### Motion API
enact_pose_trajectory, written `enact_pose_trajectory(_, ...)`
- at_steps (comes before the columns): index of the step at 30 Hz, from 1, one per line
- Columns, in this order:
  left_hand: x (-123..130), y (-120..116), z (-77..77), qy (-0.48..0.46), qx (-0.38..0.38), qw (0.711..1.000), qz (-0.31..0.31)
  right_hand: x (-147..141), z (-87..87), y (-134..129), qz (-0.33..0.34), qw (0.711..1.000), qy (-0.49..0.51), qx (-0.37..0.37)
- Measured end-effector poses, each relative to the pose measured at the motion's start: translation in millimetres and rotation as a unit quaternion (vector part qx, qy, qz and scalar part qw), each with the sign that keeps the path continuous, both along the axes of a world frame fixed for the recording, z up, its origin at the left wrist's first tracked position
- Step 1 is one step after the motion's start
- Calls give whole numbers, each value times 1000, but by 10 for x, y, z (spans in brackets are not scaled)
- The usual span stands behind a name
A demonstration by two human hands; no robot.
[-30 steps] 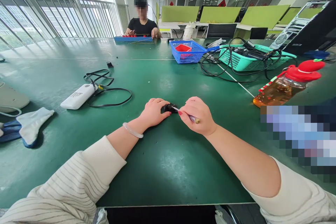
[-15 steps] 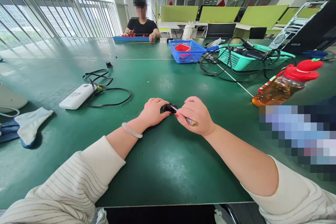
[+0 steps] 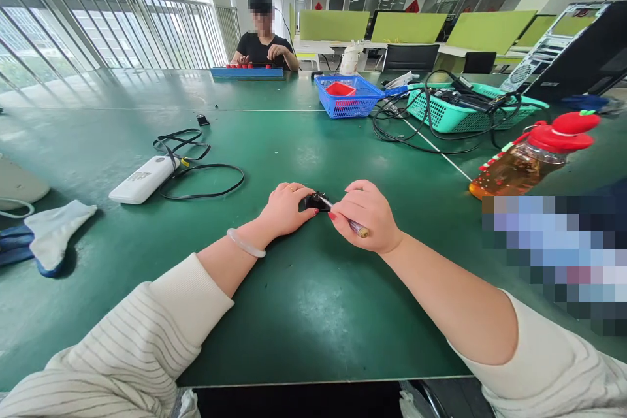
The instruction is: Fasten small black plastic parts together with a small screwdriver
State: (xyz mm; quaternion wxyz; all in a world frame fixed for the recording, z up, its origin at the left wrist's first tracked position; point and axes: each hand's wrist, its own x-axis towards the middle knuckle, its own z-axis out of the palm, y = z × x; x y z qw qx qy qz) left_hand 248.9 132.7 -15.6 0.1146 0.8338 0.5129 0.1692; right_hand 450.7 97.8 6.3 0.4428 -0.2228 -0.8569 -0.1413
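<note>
A small black object (image 3: 316, 202) lies on the green table (image 3: 304, 313) in front of me, its details too small to make out. My left hand (image 3: 287, 209) grips it from the left, thumb on the near side and fingers on the far side. Closed around a slim tool with a metal shaft and a brownish handle (image 3: 361, 231), my right hand (image 3: 366, 217) is just right of the black object. The tool's tip points left and reaches the object's right part.
A white power bank (image 3: 142, 181) with a black cable and a glove (image 3: 59, 232) lie left. Blue (image 3: 350, 101) and teal (image 3: 455, 119) baskets stand farther back, a red-lidded bottle (image 3: 533, 153) right. A person (image 3: 262, 46) sits across at a blue tray (image 3: 249, 72).
The tool's tip has shifted very slightly right with my right hand. My left hand has stayed on the black object. Across the table, the person has raised one hand from the tray's end.
</note>
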Motion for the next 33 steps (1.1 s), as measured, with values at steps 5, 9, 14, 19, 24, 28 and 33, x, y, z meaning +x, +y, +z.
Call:
enact_pose_trajectory(5, -4, -3, -11, -4, 2, 1000, -1, -9, 10, 1, 12, 1000, -8, -10)
enact_pose_trajectory(9, -8, 6, -8, -8, 0, 1000, -5, -9, 2, 4, 5, 1000, -13, -26)
enact_pose_trajectory(14, -6, 13, -7, -8, -1, 1000, -4, 4, -17, 6, 8, 1000, 1, -13)
enact_pose_trajectory(19, -3, 13, -12, -9, -3, 1000, -3, 18, -16, 4, -10, 1000, 3, -9)
enact_pose_trajectory(24, -2, 7, -6, -7, 0, 1000, -3, 7, -3, 1, -12, 1000, 17, 10)
enact_pose_trajectory(28, -1, 3, -4, -8, 1, 1000, -2, 2, -8, 8, -21, 1000, 20, 6)
enact_pose_trajectory(33, -4, 5, 1, -8, -4, 1000, -5, 6, -24, 24, -36, 999, 19, 4)
